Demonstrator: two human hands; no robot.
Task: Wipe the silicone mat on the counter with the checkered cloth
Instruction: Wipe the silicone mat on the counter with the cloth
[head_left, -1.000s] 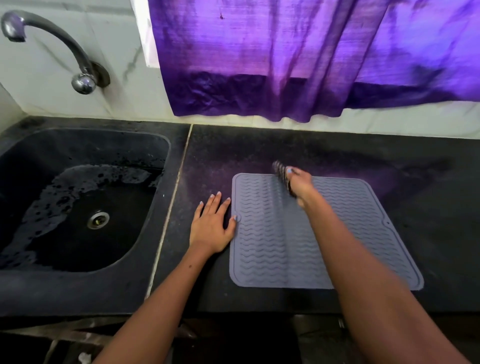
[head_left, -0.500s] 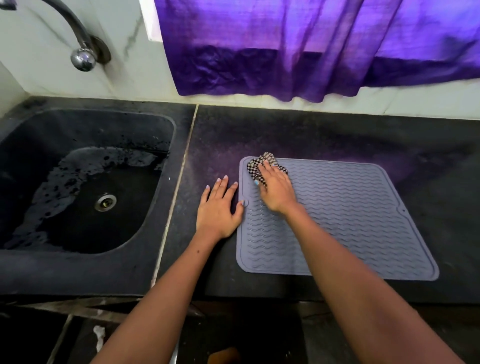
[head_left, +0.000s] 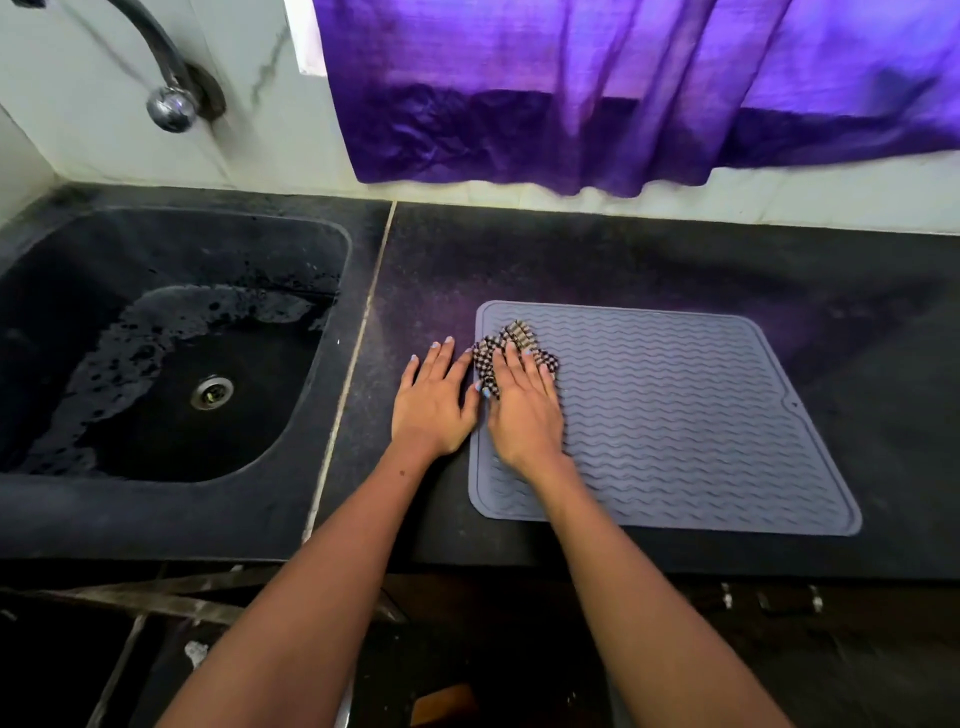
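A grey silicone mat (head_left: 675, 415) with wavy ridges lies flat on the black counter (head_left: 649, 260). A crumpled black-and-white checkered cloth (head_left: 514, 338) sits on the mat's far left corner. My right hand (head_left: 524, 410) presses flat on the cloth with straight fingers, covering most of it. My left hand (head_left: 431, 400) rests flat on the counter just left of the mat, its thumb touching the mat's left edge.
A black sink (head_left: 156, 364) with water and foam lies to the left, with a metal tap (head_left: 169, 78) above it. A purple curtain (head_left: 623, 88) hangs over the wall behind the counter. The counter's front edge (head_left: 675, 566) runs just below the mat.
My right hand has brought the cloth from the mat's far edge to its far left corner and laid it flat under the palm. The left hand has stayed beside the mat.
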